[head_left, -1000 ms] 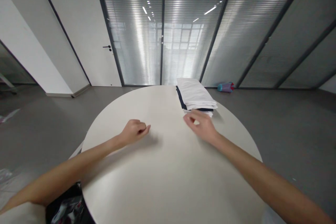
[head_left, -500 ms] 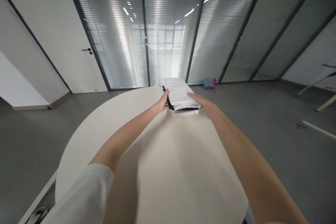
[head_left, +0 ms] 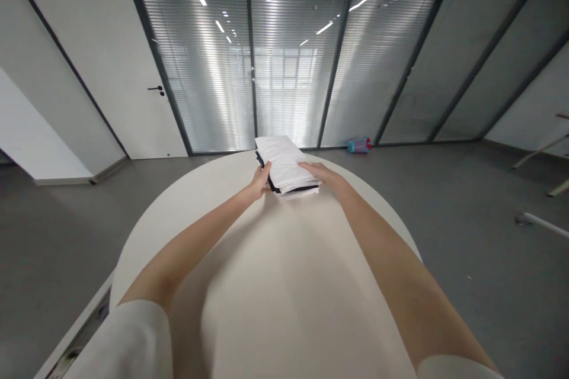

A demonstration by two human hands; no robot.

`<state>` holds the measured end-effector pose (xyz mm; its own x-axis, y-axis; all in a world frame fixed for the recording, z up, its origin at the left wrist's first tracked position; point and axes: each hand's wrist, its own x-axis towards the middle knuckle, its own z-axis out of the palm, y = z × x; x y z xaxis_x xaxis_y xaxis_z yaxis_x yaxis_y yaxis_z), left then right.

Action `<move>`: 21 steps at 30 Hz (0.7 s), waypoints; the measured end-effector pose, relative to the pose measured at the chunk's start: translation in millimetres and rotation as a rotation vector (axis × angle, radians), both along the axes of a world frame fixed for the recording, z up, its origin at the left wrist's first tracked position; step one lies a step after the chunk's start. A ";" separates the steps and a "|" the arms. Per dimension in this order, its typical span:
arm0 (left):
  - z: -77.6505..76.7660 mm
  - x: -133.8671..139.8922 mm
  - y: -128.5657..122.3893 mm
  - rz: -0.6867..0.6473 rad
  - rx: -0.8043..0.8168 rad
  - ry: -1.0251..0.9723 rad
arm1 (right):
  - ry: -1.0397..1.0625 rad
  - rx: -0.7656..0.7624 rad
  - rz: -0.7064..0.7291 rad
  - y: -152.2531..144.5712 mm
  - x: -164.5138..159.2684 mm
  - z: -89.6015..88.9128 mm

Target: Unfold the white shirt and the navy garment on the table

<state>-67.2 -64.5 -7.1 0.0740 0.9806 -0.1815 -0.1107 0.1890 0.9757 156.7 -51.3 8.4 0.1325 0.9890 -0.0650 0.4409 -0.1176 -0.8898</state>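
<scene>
My left hand (head_left: 258, 182) and right hand (head_left: 320, 174) each clasped one side of the pile of folded clothes (head_left: 284, 164), so the pile stayed neat. It lay at 12 o'clock on the round white table (head_left: 284, 284), near the far edge. A second earlier both hands were loose fists, nearer to me, holding nothing.

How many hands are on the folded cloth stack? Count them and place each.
2. The left hand grips the stack of folded cloths at its near left edge; the right hand rests on its near right side.
</scene>
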 end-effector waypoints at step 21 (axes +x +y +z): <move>3.2 -257.1 -104.6 0.466 -0.006 0.028 | -0.102 0.043 0.617 5.0 -271.5 5.2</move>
<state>-324.3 -169.0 -4.0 -0.3792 0.9071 -0.1829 -0.1592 0.1308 0.9785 -114.8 -46.4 13.6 -0.4600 0.8870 -0.0405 0.4994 0.2207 -0.8378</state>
